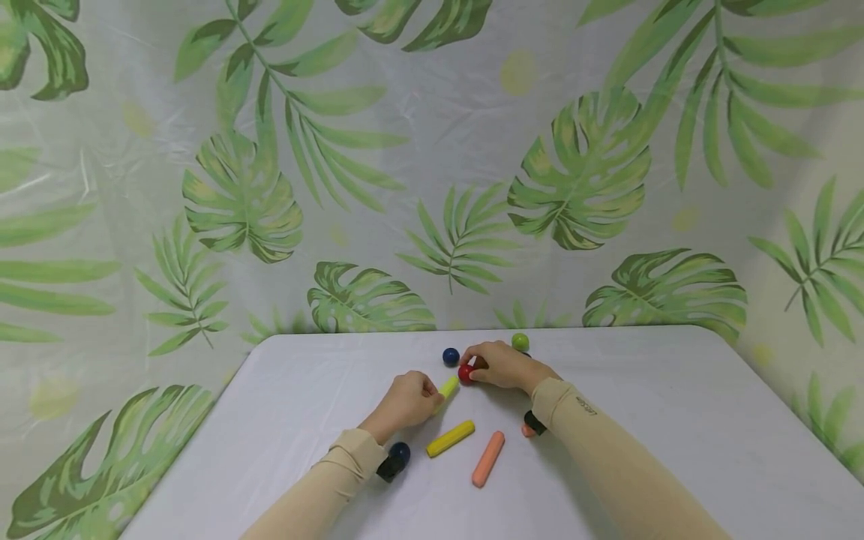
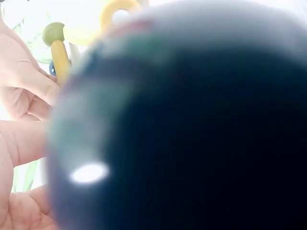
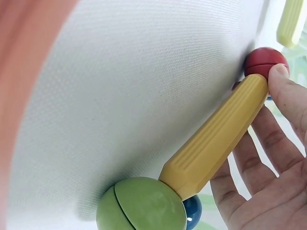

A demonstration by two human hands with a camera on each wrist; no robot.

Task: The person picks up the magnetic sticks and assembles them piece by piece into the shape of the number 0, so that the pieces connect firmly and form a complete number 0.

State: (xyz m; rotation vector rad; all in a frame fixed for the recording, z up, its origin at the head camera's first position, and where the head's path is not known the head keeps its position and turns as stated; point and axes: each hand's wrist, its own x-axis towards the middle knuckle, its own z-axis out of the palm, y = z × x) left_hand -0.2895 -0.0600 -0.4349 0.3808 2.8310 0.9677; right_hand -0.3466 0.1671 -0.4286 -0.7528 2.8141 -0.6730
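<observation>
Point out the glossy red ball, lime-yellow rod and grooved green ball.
Glossy red ball (image 1: pixel 465 374): head view, visible middle.
Lime-yellow rod (image 1: pixel 448 387): head view, uncovered part.
Grooved green ball (image 3: pixel 149 203): right wrist view, beside the groove.

The head view looks forward and down at the desk (image 1: pixel 304 382). Wrist views look close up. Head and right share the red ball (image 1: pixel 465 374).

- Left sleeve (image 1: pixel 304 491): long, plain beige, smooth fabric.
- Left cuff (image 1: pixel 358 451): same beige, creased, with folds behind its edge.
- Left wrist unit (image 1: pixel 389 470): small, black, block-shaped, beside the cuff.
- Right sleeve (image 1: pixel 621 465): long, matching beige.
- Right cuff (image 1: pixel 555 397): beige, loose-edged.
- Lettering (image 1: pixel 586 406): small, dark, on the right forearm near the cuff; wording too small to confirm.
- Right wrist unit (image 1: pixel 534 422): black, partly hidden by the sleeve.
- Left hand (image 1: pixel 406 400), right hand (image 1: pixel 506 366): bare.
</observation>
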